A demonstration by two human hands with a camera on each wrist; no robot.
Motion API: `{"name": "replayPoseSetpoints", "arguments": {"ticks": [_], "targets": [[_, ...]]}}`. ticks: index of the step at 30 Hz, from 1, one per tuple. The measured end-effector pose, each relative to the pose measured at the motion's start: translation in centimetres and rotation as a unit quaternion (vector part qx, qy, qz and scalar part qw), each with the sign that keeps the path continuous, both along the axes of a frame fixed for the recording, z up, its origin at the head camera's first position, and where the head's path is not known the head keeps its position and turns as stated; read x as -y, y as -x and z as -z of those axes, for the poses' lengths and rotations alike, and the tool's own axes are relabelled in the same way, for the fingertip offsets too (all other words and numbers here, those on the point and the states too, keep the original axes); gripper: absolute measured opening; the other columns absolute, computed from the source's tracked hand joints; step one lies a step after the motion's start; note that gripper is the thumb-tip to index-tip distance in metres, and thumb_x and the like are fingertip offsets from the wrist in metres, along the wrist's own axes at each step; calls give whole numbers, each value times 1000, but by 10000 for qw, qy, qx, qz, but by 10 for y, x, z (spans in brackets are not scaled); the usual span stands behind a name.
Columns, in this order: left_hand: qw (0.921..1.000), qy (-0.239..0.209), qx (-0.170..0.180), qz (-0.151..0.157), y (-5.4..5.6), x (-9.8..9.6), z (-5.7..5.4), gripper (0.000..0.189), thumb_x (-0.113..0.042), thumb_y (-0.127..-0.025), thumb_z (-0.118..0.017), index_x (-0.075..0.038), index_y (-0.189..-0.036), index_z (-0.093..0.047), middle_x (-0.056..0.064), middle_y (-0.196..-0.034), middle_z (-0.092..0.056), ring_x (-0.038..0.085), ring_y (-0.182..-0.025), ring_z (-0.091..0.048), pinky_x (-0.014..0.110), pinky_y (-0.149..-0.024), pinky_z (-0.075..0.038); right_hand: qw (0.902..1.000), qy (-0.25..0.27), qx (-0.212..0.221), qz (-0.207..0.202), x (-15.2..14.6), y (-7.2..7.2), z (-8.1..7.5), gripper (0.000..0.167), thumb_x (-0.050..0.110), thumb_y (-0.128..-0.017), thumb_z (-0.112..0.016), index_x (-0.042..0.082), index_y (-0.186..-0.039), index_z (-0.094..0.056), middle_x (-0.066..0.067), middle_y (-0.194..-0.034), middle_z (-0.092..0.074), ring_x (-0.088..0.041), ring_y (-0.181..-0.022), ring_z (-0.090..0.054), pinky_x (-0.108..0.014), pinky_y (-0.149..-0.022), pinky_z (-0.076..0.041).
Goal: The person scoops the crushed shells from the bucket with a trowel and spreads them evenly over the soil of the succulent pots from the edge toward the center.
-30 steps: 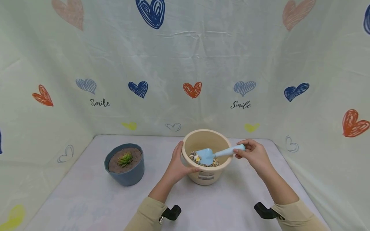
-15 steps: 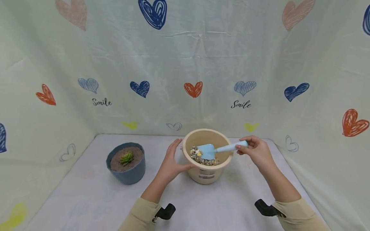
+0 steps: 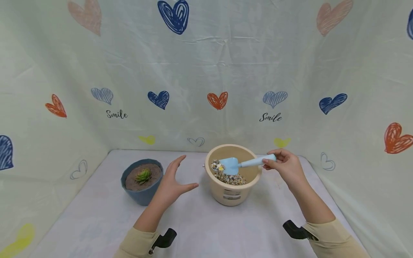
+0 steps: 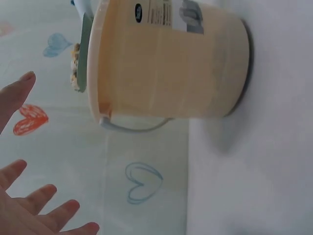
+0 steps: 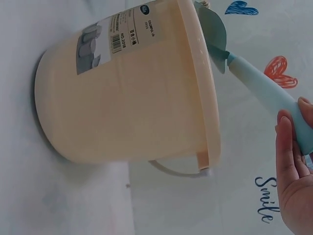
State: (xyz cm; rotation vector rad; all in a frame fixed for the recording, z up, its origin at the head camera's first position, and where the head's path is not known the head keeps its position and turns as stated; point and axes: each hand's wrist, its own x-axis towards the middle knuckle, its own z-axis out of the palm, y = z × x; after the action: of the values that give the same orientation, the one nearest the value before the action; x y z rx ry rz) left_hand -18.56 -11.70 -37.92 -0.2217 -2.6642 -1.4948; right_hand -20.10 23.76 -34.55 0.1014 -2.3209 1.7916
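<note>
Right hand point(image 3: 286, 168) grasps the end of a light blue trowel point(image 3: 231, 166), the thumb on one side of the handle and the fingers on the other. Its forearm slants up and inward from the beige sleeve point(image 3: 333, 238), so the hand sits just beside the right rim of a cream bucket point(image 3: 218, 190), with the handle passing over that rim. From the hand the handle slopes down to the blade, which is above the bucket's mouth and carries mixed pebbles point(image 3: 217, 166) at its tip. More gravel point(image 3: 233, 180) lies inside the bucket.

Left hand point(image 3: 171, 185) is released and free, between the bucket and a blue pot point(image 3: 140, 197). Its thumb points toward the bucket, apart from it; the fingers reach up and forward, slightly bent, and the left wrist view shows them spread. In the head view this hand overlaps the pot's right edge; whether they touch is unclear. Brown soil point(image 3: 131, 182) fills the pot around a green succulent point(image 3: 143, 176).

Both vessels stand upright on the white worktop point(image 3: 209, 229). Each wrist wears a black camera point(image 3: 166, 238).
</note>
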Motion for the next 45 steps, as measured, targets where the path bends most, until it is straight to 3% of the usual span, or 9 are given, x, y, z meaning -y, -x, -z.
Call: {"name": "replayPoseSetpoints", "arguments": {"ticks": [5, 13, 17, 26, 36, 45], "targets": [[9994, 351, -22, -27, -5, 24, -6, 101, -32, -73, -88, -19, -153, -29, 13, -156, -26, 36, -142, -24, 63, -106, -30, 10000, 62, -67, -22, 3, 2, -2, 41, 13, -87, -75, -11, -114, -56, -4, -90, -67, -13, -73, -70, -27, -73, -57], [9863, 1454, -783, -23, -13, 67, -12, 100, -25, -72, -88, -5, -151, -30, 22, -153, -29, 44, -139, -26, 64, -105, -30, 9991, 356, -18, -234, 17, 9, -3, 37, 7, -86, -75, -11, -112, -56, -3, -88, -67, -13, -72, -70, -29, -73, -58], [9841, 1612, -746, -21, -12, 90, -11, 103, -28, -71, -88, -5, -152, -28, 23, -153, -28, 46, -138, -25, 66, -103, -29, 9979, 521, -9, -392, 26, 10, -4, 36, 4, -86, -74, -13, -112, -56, -4, -87, -66, -13, -71, -70, -29, -72, -58], [9820, 1779, -600, 222, 1, 131, 2, 118, -36, -66, -91, 1, -153, -20, 30, -151, -25, 51, -134, -27, 68, -101, -30, 9958, 682, 151, -599, 51, 17, -4, 39, 2, -86, -74, -16, -115, -54, -7, -88, -66, -15, -71, -69, -30, -73, -58], [9832, 1807, -272, 41, 7, 159, 19, 129, -37, -64, -92, 7, -152, -8, 37, -149, -18, 56, -134, -20, 71, -100, -26, 9918, 979, 154, -810, 79, 26, -6, 33, -3, -85, -72, -13, -112, -56, -9, -87, -67, -17, -70, -69, -33, -71, -59], [9871, 1581, 112, -242, 15, 173, 47, 137, -33, -64, -92, 8, -151, 4, 44, -146, -12, 61, -132, -16, 72, -101, -25, 9882, 1153, 219, -987, 99, 31, -6, 36, -6, -85, -71, -17, -115, -53, -10, -87, -64, -16, -68, -69, -31, -70, -58]]}}
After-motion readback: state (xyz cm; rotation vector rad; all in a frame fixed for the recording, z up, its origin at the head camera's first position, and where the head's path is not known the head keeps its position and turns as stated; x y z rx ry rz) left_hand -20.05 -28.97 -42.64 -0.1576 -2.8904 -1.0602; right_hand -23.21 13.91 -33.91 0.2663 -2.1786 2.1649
